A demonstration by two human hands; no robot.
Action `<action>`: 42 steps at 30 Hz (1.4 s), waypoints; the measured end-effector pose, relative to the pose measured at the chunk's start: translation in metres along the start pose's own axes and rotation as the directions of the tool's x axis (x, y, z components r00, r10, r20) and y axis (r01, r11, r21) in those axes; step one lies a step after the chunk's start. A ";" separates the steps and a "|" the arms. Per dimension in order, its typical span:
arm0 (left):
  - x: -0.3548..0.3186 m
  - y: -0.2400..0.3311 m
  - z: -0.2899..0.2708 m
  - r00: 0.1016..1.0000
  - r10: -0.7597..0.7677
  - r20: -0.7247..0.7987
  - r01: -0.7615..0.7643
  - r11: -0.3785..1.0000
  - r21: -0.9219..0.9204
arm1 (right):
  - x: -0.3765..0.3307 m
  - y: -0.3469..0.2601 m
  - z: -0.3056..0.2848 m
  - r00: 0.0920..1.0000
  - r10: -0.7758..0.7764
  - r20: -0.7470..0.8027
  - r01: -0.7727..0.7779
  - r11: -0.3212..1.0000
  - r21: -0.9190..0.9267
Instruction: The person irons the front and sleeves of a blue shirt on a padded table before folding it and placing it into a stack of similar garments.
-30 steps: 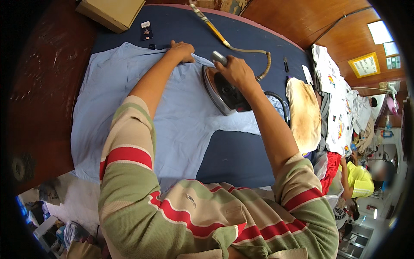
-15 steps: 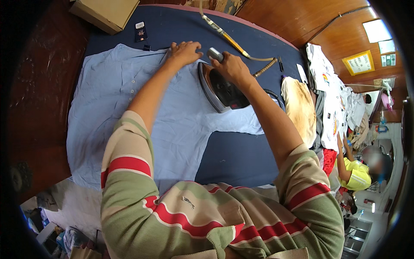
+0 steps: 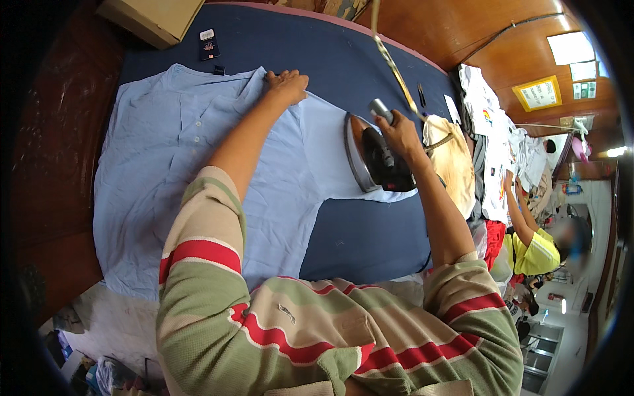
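A light blue buttoned shirt point(image 3: 218, 165) lies spread out, somewhat wrinkled, with one sleeve stretched to the right. My left hand point(image 3: 287, 86) rests palm down at the shirt's shoulder, its fingers extended over the far edge of the cloth. In my right hand point(image 3: 399, 135) is the handle of a steam iron point(image 3: 373, 158). The iron stands on the sleeve near its cuff, soleplate edge to the left, and its black body and my hand hide part of the cuff.
Beneath the shirt is a dark blue padded table point(image 3: 370, 244). A cardboard box point(image 3: 155, 18) and a dark tag point(image 3: 209, 46) sit at the far left. A hose point(image 3: 396, 72) hangs beyond the iron. Folded clothes point(image 3: 485, 152) lie at right, near a person in yellow point(image 3: 533, 254).
The iron has slid right along the sleeve toward the cuff, with my right hand on it. My left hand has settled slightly lower on the shoulder. The hose has swung right.
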State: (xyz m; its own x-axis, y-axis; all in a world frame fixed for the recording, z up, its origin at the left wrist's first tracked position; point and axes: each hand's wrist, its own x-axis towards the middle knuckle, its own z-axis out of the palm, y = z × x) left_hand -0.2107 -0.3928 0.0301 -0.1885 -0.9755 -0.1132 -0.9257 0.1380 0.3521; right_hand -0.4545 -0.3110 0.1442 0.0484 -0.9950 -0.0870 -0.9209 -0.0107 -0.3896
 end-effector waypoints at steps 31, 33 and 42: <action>-0.185 0.033 0.048 0.641 -0.342 -0.687 -0.191 0.796 -0.574 | 0.021 -0.070 0.061 0.978 -0.165 0.128 0.131 0.963 0.237; -0.190 0.049 0.049 0.675 -0.311 -0.669 -0.128 0.844 -0.521 | 0.028 -0.071 0.063 0.976 -0.181 0.118 0.154 0.965 0.211; -0.211 0.054 0.071 0.850 -0.156 -0.503 0.064 0.979 -0.195 | -0.012 0.009 0.012 0.982 -0.032 0.188 -0.015 0.970 0.241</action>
State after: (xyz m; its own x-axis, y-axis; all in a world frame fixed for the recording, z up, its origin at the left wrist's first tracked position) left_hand -0.2442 -0.1678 0.0073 0.1490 -0.9367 0.3167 -0.8539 0.0396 0.5189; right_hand -0.4583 -0.2982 0.1306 0.1494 -0.9578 -0.2457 -0.8013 0.0283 -0.5975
